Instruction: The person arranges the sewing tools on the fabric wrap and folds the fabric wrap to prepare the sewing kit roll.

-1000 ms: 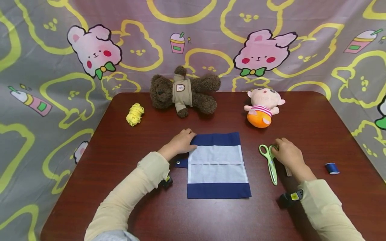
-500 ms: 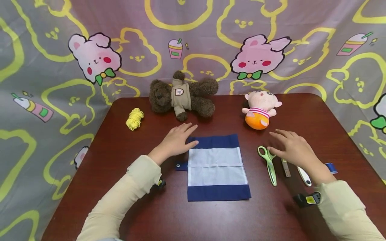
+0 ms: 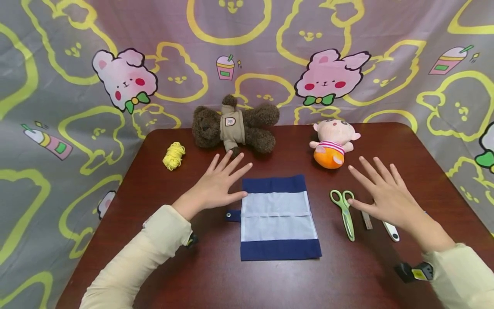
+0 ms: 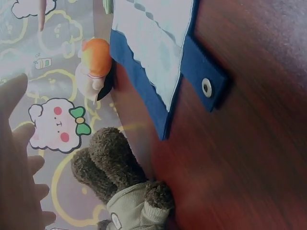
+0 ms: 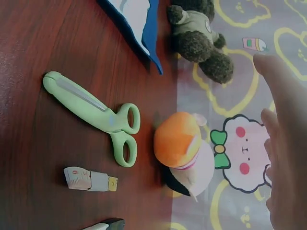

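In the head view my left hand hovers with fingers spread, left of a navy and pale-blue cloth piece. That cloth lies flat, its navy tab with a metal snap sticking out on the left. My right hand is raised at the right, fingers fanned apart and nothing in them. Near its thumb lie green scissors, closed. Beside them are a folded measuring tape with a metal end and a white-handled tool, partly hidden by the hand.
A brown teddy bear lies on its side at the table's back. Yellow yarn is at the back left, and a plush doll in orange at the back right. A patterned curtain hangs behind the table.
My left hand has lifted off the cloth's upper left corner and moved left. My right hand has risen from beside the scissors and moved right, fingers spreading. The white-handled tool has come into view.
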`<state>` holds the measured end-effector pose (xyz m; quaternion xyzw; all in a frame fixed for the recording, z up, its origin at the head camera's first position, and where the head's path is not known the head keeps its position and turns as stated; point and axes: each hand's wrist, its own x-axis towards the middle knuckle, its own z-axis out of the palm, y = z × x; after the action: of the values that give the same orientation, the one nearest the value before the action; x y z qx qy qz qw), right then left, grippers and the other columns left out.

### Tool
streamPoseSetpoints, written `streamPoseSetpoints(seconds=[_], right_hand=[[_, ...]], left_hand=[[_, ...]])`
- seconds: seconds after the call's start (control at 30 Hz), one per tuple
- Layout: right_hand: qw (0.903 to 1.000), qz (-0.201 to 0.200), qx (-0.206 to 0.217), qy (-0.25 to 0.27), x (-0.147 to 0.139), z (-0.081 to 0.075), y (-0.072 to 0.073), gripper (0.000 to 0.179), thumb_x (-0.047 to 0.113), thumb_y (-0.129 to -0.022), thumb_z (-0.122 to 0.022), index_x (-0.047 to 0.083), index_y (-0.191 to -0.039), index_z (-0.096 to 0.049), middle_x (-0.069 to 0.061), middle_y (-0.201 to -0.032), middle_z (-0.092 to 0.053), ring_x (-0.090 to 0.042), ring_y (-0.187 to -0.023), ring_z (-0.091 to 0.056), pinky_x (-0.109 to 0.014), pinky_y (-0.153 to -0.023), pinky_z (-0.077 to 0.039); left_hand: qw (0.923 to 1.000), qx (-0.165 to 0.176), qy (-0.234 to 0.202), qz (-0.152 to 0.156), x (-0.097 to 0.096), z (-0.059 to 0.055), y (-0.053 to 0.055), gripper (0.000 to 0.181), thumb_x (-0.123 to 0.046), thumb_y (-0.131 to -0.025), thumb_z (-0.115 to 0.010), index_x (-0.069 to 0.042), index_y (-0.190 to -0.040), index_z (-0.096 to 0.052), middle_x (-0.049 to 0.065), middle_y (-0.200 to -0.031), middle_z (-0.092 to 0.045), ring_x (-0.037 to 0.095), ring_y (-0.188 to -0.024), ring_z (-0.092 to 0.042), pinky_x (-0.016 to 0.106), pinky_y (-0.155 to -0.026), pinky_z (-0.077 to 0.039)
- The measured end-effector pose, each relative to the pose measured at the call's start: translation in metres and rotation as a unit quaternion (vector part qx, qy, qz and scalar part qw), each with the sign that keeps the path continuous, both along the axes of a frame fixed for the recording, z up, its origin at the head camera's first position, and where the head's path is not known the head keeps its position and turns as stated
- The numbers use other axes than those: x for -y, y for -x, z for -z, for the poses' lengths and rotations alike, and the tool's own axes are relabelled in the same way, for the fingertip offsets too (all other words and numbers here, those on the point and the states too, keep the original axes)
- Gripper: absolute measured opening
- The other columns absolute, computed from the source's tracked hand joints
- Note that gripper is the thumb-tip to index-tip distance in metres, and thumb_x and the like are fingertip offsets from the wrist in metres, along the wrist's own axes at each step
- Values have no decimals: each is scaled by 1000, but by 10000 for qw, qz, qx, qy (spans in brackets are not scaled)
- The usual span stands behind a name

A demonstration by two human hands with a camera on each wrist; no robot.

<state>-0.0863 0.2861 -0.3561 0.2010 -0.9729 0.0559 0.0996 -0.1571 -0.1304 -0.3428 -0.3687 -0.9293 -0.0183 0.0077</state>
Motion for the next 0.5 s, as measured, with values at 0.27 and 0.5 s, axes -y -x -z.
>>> streamPoseSetpoints(seconds=[0.27,0.5], right_hand=[[10000,-76,-32,-4,-2,1,-7,84,51,-77,-59,23,-145,-17,-6,-150,-2,-28,-136,7,-48,-104,12],[9993,-335,-155,6,-6,4,-9,83,51,-78,-58,25,-144,-17,-3,-150,-2,-27,-136,4,-48,-105,8]], left_hand=[[9998,-186,10,103,3,-3,-2,73,-65,-85,-32,-30,-144,-11,2,-150,4,22,-134,16,50,-105,6],[9994,-314,94,110,8,0,0,73,-64,-85,-34,-28,-145,-13,1,-150,6,21,-134,17,49,-105,6]])
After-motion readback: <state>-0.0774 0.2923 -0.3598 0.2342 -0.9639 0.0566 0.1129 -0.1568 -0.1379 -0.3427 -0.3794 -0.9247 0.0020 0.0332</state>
